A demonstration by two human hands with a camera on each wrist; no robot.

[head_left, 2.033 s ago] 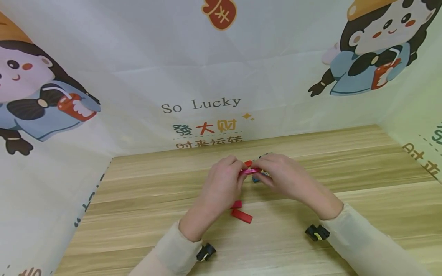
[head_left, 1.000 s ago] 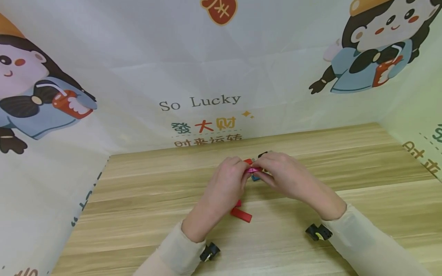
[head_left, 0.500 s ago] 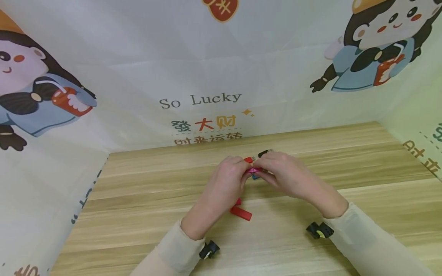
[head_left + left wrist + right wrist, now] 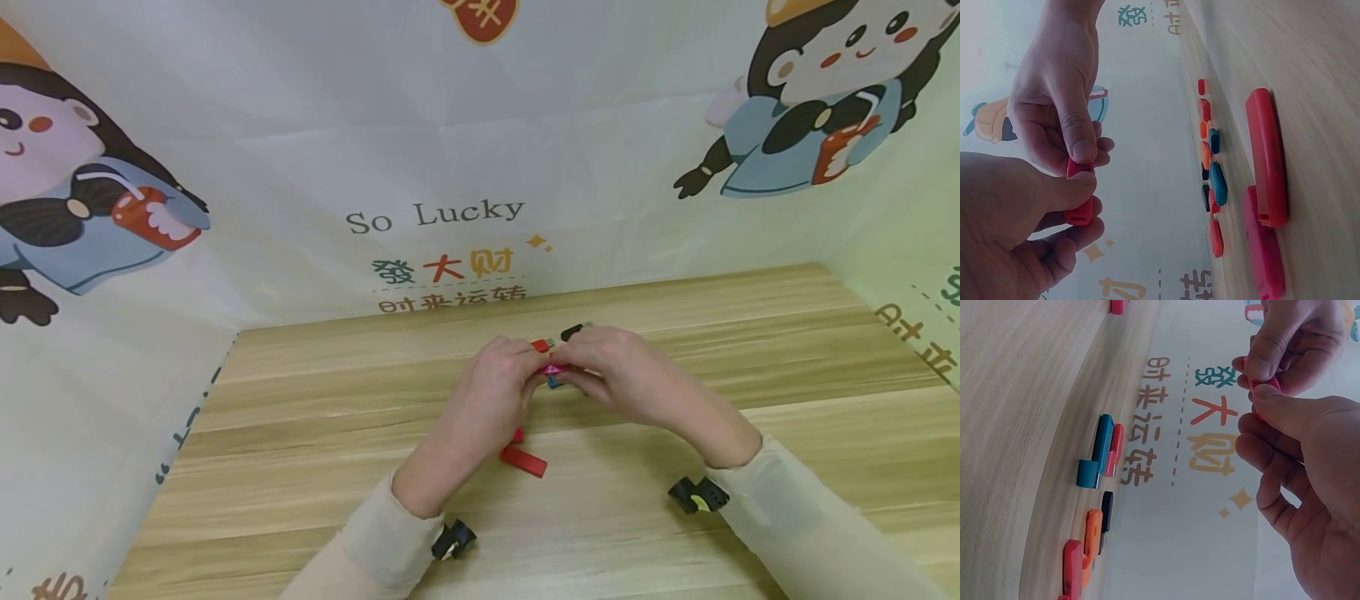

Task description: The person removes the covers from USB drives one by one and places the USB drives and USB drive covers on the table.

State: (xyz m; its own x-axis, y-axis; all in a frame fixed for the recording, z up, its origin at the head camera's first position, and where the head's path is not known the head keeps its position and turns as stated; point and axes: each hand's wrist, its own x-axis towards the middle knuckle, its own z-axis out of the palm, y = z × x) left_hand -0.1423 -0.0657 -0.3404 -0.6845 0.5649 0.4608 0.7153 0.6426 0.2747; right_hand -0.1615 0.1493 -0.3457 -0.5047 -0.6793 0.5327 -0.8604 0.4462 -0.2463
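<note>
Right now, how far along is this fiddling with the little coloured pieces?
Nothing looks finished. In hand: both hands, left hand and right hand, pinch one pink piece above the table. Left over: two red pieces near the wrists and a loose cluster of small coloured pieces lying untouched by the backdrop.

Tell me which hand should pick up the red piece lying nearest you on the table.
Probably the left hand: the red piece lies just below and beside it, while the right hand sits farther off. Both hands pinch the pink piece, so one must let go first.
</note>
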